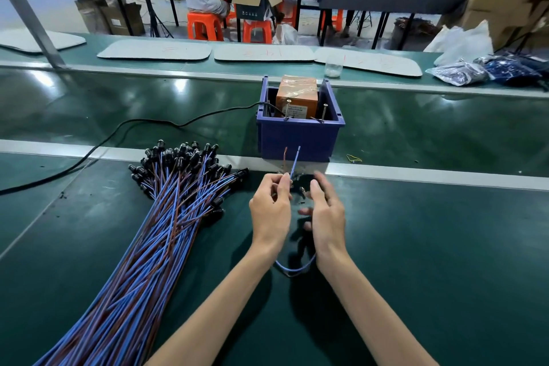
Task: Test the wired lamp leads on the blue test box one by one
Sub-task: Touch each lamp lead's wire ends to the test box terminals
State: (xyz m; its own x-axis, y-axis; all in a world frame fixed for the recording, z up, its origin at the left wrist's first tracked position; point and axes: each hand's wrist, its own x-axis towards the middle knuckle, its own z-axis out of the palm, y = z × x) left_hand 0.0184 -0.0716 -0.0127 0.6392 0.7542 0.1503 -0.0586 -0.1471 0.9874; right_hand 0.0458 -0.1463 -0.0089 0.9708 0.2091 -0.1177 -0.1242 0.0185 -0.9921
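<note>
Lamp lead (295, 162) sits just short of the blue test box (297, 137): the fingers (282, 184) of your left hand (270, 208) pinch its brown and blue ends, which point up at the box, and the slack loops down between your wrists over the table (416, 246). It looks light, thin and springy, so grip close behind the tips to steer them onto the two upright pins (287, 111). Your right hand (326, 214) hovers beside it, too blurred to tell whether it holds anything.
</note>
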